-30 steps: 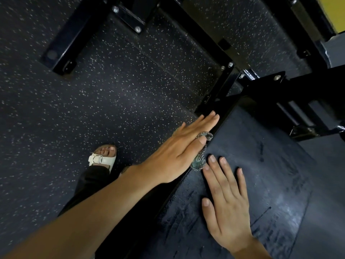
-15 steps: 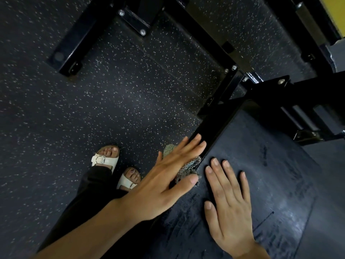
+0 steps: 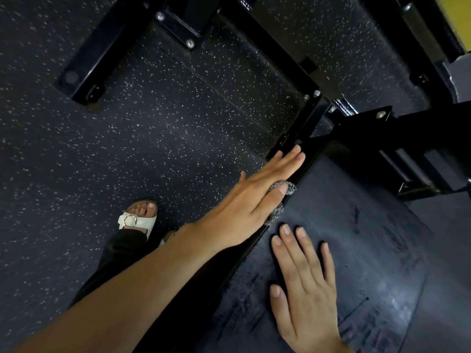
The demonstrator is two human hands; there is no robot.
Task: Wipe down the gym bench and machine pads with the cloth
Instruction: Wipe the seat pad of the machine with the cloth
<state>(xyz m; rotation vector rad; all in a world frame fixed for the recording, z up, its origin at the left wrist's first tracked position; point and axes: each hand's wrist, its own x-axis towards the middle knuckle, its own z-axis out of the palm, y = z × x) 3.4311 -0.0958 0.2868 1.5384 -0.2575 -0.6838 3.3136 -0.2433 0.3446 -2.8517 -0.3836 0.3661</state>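
Observation:
A dark bench pad (image 3: 356,238) fills the lower right, its top scuffed and streaked. My left hand (image 3: 244,205) lies with straight fingers along the pad's left side edge and presses a grey-green patterned cloth (image 3: 285,189) against it. Only a small fold of the cloth shows beside the thumb; the rest is hidden under the palm. My right hand (image 3: 303,284) rests flat on the pad's top, fingers spread, just below the cloth and apart from it.
A black steel machine frame (image 3: 300,123) with bolted feet runs over the speckled rubber floor (image 3: 102,161) beyond the pad. More black brackets (image 3: 407,159) stand at the right. My foot in a white sandal (image 3: 139,220) and a black trouser leg are on the floor left of the bench.
My left hand pulled the cloth back toward me along the pad's side edge, then pushed it forward again to the far corner. My right hand stayed flat on the pad.

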